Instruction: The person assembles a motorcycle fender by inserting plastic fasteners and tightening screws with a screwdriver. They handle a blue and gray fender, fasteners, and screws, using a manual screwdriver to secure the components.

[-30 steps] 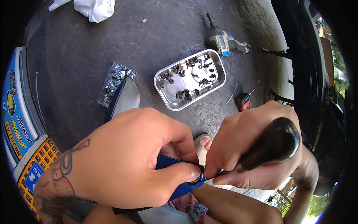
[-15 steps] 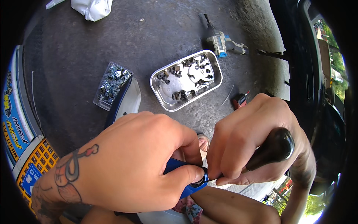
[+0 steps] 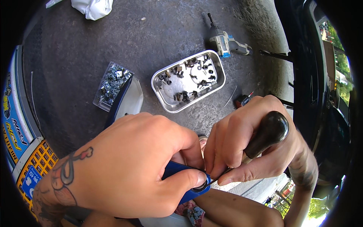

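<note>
My left hand (image 3: 140, 166) grips the edge of a blue panel (image 3: 189, 195), thumb on top and fingers curled over its far side. Under the thumb tip a black rubber grommet (image 3: 200, 187) sits at the panel's edge, partly covered. The fingers of my right hand (image 3: 245, 143) are closed round an awl (image 3: 269, 132) with a glossy black rounded handle and a thin metal shaft. Its shaft slants down to the left and its tip meets the grommet; whether it goes under the rubber I cannot make out.
Ahead on the dark floor lies a metal tray (image 3: 163, 99) of black bolts and bushings. Left of it stands a clear box (image 3: 113, 85) of metal clips, beside a panel end (image 3: 130, 99). A cordless impact driver (image 3: 225, 41), a small red-and-black tool (image 3: 243, 100) and a white bag (image 3: 92, 8) lie around.
My right hand has tilted the awl more steeply, its handle moving up and a little left. The left hand keeps its hold on the panel, almost unmoved.
</note>
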{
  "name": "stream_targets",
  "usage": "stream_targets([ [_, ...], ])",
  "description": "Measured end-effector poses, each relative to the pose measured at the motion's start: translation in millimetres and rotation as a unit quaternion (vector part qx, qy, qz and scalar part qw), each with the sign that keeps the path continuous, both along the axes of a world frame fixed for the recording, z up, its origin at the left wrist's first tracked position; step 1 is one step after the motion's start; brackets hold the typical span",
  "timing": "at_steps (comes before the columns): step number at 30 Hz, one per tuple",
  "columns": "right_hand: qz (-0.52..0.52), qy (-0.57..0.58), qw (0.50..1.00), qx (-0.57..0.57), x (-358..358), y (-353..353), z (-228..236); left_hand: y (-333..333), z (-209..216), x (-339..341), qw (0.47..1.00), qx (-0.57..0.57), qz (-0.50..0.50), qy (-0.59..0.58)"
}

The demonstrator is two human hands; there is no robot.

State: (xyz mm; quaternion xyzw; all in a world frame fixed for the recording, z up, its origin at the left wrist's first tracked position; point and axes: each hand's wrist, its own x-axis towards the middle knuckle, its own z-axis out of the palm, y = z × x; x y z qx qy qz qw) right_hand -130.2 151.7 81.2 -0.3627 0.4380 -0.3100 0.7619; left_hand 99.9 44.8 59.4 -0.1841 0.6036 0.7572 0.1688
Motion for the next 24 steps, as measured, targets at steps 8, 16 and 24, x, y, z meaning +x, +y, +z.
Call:
stream_targets([
  [8, 0.004, 0.037, 0.997, -0.068, 5, 2, -2, 4, -4, 4, 1.0, -0.014, 0.022, -0.013],
  [16, -0.014, 0.093, 0.987, -0.134, 15, 17, 1, 1, 1, 9, 0.999, -0.027, 0.007, -0.041],
  [24, -0.164, 0.067, 0.938, -0.297, 36, 36, -19, 0, 3, 12, 0.999, -0.018, 0.019, -0.026],
])
